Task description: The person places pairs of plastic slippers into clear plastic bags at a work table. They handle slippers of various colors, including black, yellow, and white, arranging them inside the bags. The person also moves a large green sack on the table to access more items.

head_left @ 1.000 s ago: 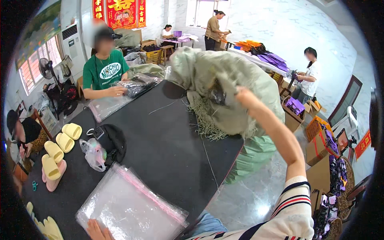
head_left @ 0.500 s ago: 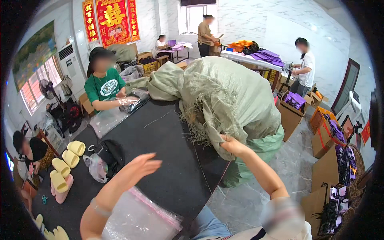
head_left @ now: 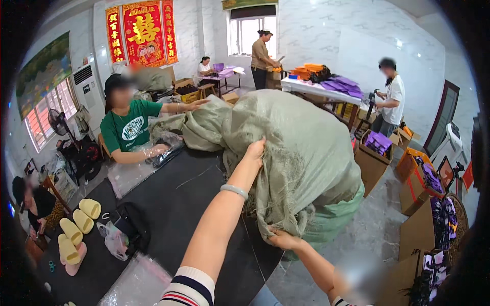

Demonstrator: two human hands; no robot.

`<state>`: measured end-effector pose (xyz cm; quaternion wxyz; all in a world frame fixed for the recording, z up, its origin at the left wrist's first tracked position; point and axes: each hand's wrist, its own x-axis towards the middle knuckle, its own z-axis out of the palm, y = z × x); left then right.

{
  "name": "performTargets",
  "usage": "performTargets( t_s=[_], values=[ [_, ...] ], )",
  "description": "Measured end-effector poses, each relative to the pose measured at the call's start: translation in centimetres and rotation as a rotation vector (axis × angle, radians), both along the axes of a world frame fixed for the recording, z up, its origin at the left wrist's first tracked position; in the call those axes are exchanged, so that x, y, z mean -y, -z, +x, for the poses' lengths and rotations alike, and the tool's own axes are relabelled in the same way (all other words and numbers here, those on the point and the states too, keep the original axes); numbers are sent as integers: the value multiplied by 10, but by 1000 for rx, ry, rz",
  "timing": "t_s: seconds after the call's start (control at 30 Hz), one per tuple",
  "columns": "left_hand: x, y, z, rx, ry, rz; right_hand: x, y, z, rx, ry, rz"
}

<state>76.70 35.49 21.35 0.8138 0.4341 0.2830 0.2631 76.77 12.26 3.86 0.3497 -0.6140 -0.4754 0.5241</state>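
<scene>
A large, bulging grey-green woven sack (head_left: 311, 137) lies over the far right part of the black table (head_left: 204, 204), its frayed mouth toward me. My left hand (head_left: 256, 152) is closed on a fold of the sack's cloth near its middle. Lower down, at the frayed edge by the table's corner, my right hand (head_left: 284, 239) grips the hem. What is inside the sack is hidden. A light green sack (head_left: 339, 217) shows beneath it on the right. Across the table, a person in a green shirt (head_left: 130, 122) stretches one hand toward the sack's left end.
Yellow slippers (head_left: 71, 230) stand at the table's left, beside a black bag (head_left: 133, 224) and a small plastic bag (head_left: 115, 239). Clear plastic sleeves (head_left: 135, 280) lie nearest me. Cardboard boxes (head_left: 375, 158) with purple items line the right floor. Other people work at the back.
My left hand has moved from above the table to the sack and taken hold of it. My right hand has drawn the hem down toward me. The green-shirted person has reached out an arm.
</scene>
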Motion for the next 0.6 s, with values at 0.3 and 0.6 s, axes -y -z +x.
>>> performTargets(
  t_s=[0.3,0.6],
  values=[
    [66,-36,-104,337,-22,70,33,63,-27,187,320,399],
    [102,4,-364,534,-303,-99,98,-27,131,-343,1142,514]
  ],
)
